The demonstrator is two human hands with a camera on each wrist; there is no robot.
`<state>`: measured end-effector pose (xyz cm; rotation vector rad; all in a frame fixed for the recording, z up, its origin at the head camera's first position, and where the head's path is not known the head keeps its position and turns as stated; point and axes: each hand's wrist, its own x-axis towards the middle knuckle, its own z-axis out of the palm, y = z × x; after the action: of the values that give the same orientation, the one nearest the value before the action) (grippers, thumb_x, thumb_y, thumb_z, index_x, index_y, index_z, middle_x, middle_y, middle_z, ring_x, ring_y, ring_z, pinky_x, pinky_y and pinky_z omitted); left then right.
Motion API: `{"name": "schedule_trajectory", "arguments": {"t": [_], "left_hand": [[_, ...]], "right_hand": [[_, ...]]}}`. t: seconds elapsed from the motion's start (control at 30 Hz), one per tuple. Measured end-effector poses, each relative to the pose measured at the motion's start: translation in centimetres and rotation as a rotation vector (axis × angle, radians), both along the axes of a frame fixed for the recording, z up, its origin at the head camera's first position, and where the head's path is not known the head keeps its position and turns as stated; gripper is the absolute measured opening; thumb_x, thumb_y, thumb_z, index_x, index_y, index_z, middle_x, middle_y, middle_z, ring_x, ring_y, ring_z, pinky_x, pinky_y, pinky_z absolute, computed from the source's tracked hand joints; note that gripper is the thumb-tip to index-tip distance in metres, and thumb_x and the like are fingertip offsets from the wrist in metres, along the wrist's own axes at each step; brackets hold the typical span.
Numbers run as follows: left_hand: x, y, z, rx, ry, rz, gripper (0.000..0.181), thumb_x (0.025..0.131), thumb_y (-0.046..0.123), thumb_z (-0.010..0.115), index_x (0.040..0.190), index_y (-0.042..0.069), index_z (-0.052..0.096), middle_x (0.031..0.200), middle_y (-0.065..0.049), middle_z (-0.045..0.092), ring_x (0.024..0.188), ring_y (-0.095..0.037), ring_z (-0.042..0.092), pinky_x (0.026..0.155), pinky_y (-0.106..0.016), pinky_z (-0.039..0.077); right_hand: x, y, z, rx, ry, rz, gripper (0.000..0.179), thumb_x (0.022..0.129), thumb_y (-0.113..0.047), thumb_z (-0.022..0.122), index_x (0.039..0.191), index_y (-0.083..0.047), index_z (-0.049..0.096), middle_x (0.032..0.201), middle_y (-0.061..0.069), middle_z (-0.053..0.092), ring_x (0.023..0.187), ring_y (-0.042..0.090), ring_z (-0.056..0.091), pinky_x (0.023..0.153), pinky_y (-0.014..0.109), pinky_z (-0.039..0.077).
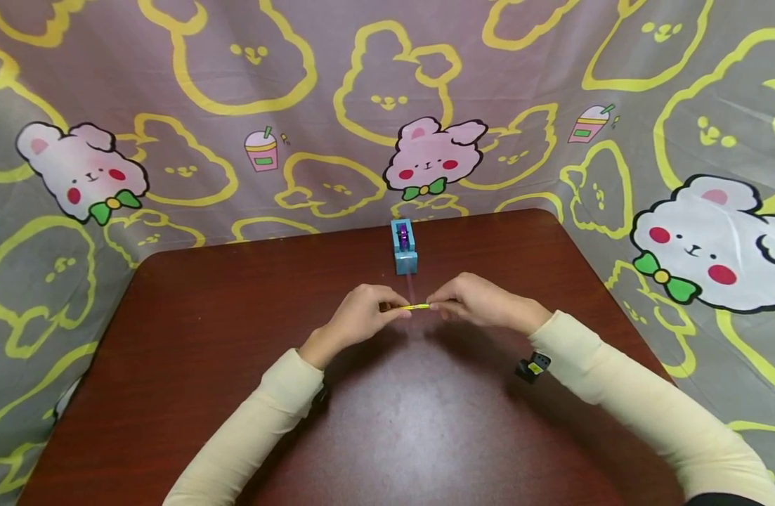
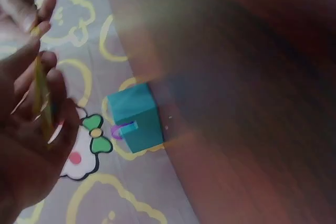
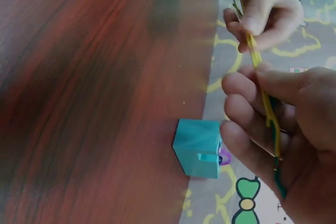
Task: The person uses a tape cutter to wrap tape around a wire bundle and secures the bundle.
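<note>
A thin bundle of yellow and green wires point(image 1: 416, 306) stretches between both hands above the table. My left hand point(image 1: 366, 314) pinches one end between thumb and fingers, and my right hand point(image 1: 478, 302) pinches the other. In the right wrist view the yellow and green wire ends point(image 3: 276, 140) run back across the right palm. Just beyond the hands stands a blue tape dispenser point(image 1: 407, 266) with a purple roll point(image 1: 402, 235). From its front a clear strip of tape point(image 1: 409, 287) reaches toward the bundle and overlaps it in the head view.
The dark reddish-brown table point(image 1: 235, 337) carries the dispenser near its far edge. Behind and beside it hangs a grey curtain point(image 1: 336, 133) printed with yellow outlines and white cartoon heads. A small black device point(image 1: 532, 367) sits at the right wrist.
</note>
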<state>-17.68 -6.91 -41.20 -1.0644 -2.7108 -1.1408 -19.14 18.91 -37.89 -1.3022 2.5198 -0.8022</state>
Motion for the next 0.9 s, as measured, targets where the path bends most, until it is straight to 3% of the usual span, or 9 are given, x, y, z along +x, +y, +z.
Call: {"name": "schedule_trajectory", "arguments": {"t": [0.07, 0.2, 0.3, 0.4, 0.57, 0.77, 0.9], "left_hand": [[-0.4, 0.0, 0.1, 0.028, -0.137, -0.01, 0.017, 0.094, 0.025, 0.073, 0.098, 0.01, 0.08, 0.082, -0.001, 0.073, 0.065, -0.01, 0.057, 0.057, -0.026, 0.047], [-1.4, -0.4, -0.2, 0.087, -0.418, -0.091, 0.035, 0.104, 0.028, 0.059, 0.099, -0.001, 0.078, 0.074, -0.014, 0.069, 0.058, -0.018, 0.056, 0.055, -0.032, 0.048], [-1.9, -1.1, -0.8, 0.122, -0.607, -0.156, 0.048, 0.109, 0.032, 0.046, 0.103, -0.007, 0.075, 0.074, -0.016, 0.068, 0.057, -0.02, 0.057, 0.055, -0.037, 0.05], [-2.2, -1.7, -1.3, 0.174, -0.741, -0.186, 0.056, 0.111, 0.033, 0.039, 0.107, -0.011, 0.072, 0.075, -0.017, 0.068, 0.058, -0.018, 0.057, 0.057, -0.036, 0.051], [-2.6, -2.1, -1.7, 0.246, -0.812, -0.176, 0.053, 0.11, 0.033, 0.043, 0.11, -0.013, 0.07, 0.078, -0.016, 0.07, 0.06, -0.015, 0.058, 0.059, -0.031, 0.052], [-3.0, -1.9, -1.4, 0.254, -0.816, -0.178, 0.045, 0.109, 0.026, 0.047, 0.112, -0.012, 0.07, 0.082, -0.019, 0.071, 0.063, -0.016, 0.058, 0.061, -0.028, 0.051], [-3.0, -1.6, -1.1, 0.252, -0.789, -0.177, 0.035, 0.106, 0.018, 0.053, 0.11, -0.013, 0.071, 0.077, -0.018, 0.069, 0.061, -0.017, 0.056, 0.059, -0.029, 0.049]], "right_hand": [[0.3, -0.1, -0.1, 0.018, 0.112, -0.002, 0.014, 0.097, -0.01, 0.069, 0.107, -0.011, 0.078, 0.083, -0.005, 0.073, 0.071, 0.006, 0.064, 0.067, 0.029, 0.056], [0.7, -0.3, -0.6, 0.047, 0.353, 0.015, 0.017, 0.092, -0.007, 0.073, 0.108, -0.01, 0.077, 0.096, 0.0, 0.075, 0.084, 0.009, 0.067, 0.076, 0.033, 0.057], [0.9, -0.4, -1.3, 0.076, 0.53, 0.05, 0.021, 0.089, 0.0, 0.074, 0.108, -0.007, 0.076, 0.093, 0.001, 0.073, 0.081, 0.013, 0.065, 0.072, 0.032, 0.056], [1.0, -0.4, -2.0, 0.096, 0.693, 0.091, 0.026, 0.085, 0.006, 0.075, 0.109, -0.005, 0.075, 0.088, 0.001, 0.07, 0.076, 0.016, 0.06, 0.067, 0.03, 0.054], [0.9, -0.1, -2.9, 0.071, 0.848, 0.105, 0.032, 0.081, 0.01, 0.073, 0.11, -0.003, 0.073, 0.082, 0.003, 0.065, 0.074, 0.019, 0.057, 0.068, 0.031, 0.05], [0.6, 0.4, -3.3, 0.04, 0.903, 0.111, 0.033, 0.085, 0.011, 0.06, 0.114, -0.002, 0.07, 0.081, 0.003, 0.062, 0.074, 0.021, 0.055, 0.066, 0.032, 0.047], [0.6, 0.6, -3.3, 0.03, 0.906, 0.106, 0.034, 0.085, 0.012, 0.06, 0.115, -0.001, 0.07, 0.082, 0.003, 0.062, 0.074, 0.021, 0.055, 0.067, 0.032, 0.047]]}}
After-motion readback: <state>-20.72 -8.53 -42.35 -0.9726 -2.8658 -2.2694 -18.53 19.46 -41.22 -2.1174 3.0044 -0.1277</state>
